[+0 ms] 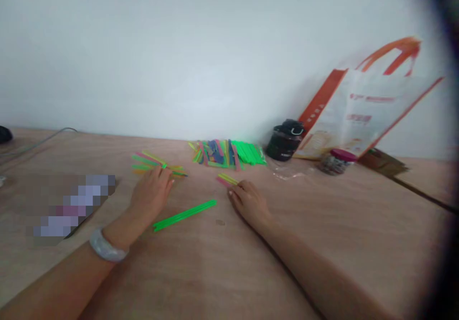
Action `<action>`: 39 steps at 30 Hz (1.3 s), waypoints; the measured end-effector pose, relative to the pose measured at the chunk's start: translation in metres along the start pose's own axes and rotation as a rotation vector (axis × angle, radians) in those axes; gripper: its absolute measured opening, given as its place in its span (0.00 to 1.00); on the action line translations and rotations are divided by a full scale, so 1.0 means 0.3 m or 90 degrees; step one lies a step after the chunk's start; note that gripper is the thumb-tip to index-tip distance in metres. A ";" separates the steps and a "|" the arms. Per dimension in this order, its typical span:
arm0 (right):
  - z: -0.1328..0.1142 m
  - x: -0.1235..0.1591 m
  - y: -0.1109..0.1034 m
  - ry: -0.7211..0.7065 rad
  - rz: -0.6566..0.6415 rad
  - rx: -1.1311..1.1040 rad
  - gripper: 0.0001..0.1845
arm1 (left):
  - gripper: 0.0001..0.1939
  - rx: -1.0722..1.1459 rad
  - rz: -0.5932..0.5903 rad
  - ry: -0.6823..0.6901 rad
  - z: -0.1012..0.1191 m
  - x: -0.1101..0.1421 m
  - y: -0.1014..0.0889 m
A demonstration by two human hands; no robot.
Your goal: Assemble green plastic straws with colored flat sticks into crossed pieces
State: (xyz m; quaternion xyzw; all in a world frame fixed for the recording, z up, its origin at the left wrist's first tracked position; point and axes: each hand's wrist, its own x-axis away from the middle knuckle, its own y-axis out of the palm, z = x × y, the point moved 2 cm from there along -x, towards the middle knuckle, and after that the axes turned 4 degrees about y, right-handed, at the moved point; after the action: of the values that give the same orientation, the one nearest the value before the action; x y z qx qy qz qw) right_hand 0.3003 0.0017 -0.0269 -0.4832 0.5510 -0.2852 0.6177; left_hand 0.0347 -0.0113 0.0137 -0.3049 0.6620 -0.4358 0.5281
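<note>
My left hand (150, 192) lies flat on the wooden table (322, 243), fingers stretched toward a small fan of coloured sticks (158, 163). My right hand (249, 201) rests palm down, fingertips touching a pink and a yellow stick (226, 180). Between the two hands lies a pair of long green sticks (184, 215). A larger pile of mixed coloured sticks (227, 152) sits further back near the wall. A pale bangle (105, 247) circles my left wrist.
A black bottle (285, 140), a small jar with a pink lid (337, 161) and a white and orange bag (369, 114) stand at the back right. A blurred flat object (68, 207) lies at the left, with a cable (39, 140) behind it.
</note>
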 end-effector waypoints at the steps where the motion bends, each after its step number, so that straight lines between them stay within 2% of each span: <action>1: -0.006 0.002 0.000 -0.006 0.002 -0.007 0.14 | 0.11 -0.020 -0.011 -0.031 -0.033 -0.009 0.001; 5: -0.025 0.009 0.001 -0.030 0.004 -0.035 0.15 | 0.08 -0.010 -0.078 -0.067 -0.112 -0.025 0.028; 9: -0.031 0.012 -0.005 -0.032 0.009 -0.088 0.15 | 0.07 0.003 -0.066 -0.077 -0.109 -0.031 0.013; 12: -0.040 0.014 -0.016 -0.023 0.034 -0.208 0.16 | 0.07 0.041 -0.027 -0.065 -0.051 -0.023 -0.021; 15: -0.062 0.024 -0.024 0.040 0.035 -0.392 0.18 | 0.07 0.130 0.008 0.021 0.052 0.012 -0.045; 19: -0.124 0.058 -0.030 0.158 -0.087 -0.641 0.25 | 0.06 0.195 -0.013 0.181 0.186 0.085 -0.040; 23: -0.186 0.088 -0.051 0.185 -0.177 -0.756 0.21 | 0.07 0.213 -0.016 0.237 0.236 0.127 -0.009; 27: -0.213 0.097 -0.062 0.185 -0.188 -0.767 0.16 | 0.09 0.235 -0.017 0.252 0.239 0.132 0.027; 33: -0.232 0.103 -0.059 0.110 -0.179 -0.728 0.11 | 0.08 0.296 -0.039 0.238 0.245 0.136 0.052; 39: -0.219 0.102 -0.050 0.137 -0.165 -0.697 0.11 | 0.08 0.315 -0.043 0.218 0.249 0.128 0.044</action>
State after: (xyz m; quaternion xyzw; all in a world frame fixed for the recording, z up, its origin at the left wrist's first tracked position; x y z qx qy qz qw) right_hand 0.2471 -0.0496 -0.0207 -0.7646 0.6143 -0.0796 0.1779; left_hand 0.0976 -0.0577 -0.0194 -0.1104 0.6047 -0.6463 0.4521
